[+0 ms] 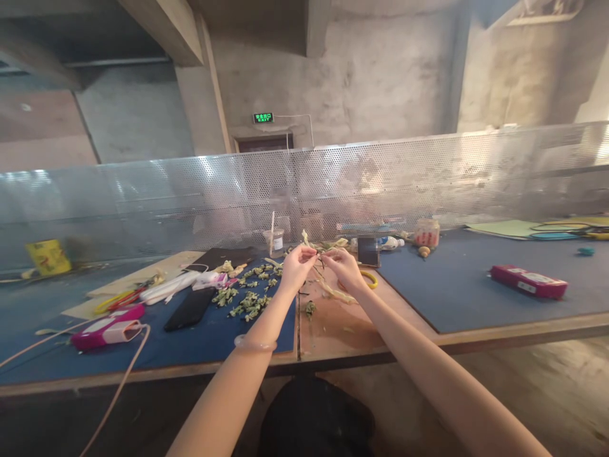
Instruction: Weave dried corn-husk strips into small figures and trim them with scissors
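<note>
Right of the flat black phone point(190, 309), the left hand point(301, 261) and right hand point(341, 263) pinch a slim greenish piece point(319, 256) between close fingertips, seemingly for fine control, with green clusters point(250, 307) nearer the phone.

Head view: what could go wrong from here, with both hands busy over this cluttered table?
The cord hangs past the front edge of the table; a snag might drag the magenta power strip.
Loose green sprigs lie close to the left hand, so a sideways sweep could scatter them.
</note>
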{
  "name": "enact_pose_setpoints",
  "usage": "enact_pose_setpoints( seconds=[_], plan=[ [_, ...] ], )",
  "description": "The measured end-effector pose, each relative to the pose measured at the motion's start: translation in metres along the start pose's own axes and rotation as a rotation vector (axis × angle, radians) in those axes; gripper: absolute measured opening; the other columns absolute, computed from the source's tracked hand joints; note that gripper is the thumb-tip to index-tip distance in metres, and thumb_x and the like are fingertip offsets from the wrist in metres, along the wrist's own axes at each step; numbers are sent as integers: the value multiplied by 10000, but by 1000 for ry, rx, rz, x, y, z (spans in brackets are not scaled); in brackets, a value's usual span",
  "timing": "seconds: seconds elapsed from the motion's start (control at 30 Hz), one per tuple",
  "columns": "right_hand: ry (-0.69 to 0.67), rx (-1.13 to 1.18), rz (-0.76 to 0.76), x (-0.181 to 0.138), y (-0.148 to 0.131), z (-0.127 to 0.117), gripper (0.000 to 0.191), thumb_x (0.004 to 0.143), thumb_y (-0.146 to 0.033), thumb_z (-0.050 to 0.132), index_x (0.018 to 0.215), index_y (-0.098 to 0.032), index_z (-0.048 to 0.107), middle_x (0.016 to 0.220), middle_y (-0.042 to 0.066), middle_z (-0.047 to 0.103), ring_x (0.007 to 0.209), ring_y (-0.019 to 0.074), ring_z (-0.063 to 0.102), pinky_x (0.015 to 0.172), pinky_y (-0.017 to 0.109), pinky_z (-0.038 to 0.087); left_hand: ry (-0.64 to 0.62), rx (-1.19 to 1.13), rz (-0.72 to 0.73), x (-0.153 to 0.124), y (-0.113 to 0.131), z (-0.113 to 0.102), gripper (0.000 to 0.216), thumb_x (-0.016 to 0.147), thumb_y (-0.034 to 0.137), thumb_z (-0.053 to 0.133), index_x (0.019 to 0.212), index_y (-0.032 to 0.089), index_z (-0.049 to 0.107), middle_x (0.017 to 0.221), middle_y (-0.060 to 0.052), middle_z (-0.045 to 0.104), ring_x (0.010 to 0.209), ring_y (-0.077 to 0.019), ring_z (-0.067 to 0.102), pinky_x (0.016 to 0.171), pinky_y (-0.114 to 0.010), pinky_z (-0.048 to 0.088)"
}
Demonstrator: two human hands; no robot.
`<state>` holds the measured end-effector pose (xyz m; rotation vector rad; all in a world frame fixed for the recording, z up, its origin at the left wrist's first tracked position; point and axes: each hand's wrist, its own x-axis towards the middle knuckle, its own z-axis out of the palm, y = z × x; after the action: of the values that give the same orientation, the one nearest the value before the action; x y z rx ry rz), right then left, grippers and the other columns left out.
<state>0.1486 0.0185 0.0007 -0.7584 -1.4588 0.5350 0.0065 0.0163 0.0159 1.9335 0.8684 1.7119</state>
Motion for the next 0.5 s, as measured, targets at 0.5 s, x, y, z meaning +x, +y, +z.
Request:
enact_pose_setpoints(
  seconds=[0.5],
  plan=[
    [50, 54, -27, 0, 2, 3, 199, 685, -373, 563, 654, -179, 593, 762, 20, 575, 725, 153, 541, 701, 269, 425, 43, -30, -63, 2, -3, 3, 186, 643, 274, 644, 772, 155, 583, 745, -47, 627, 722, -160, 600, 717, -314, 474]
  ],
)
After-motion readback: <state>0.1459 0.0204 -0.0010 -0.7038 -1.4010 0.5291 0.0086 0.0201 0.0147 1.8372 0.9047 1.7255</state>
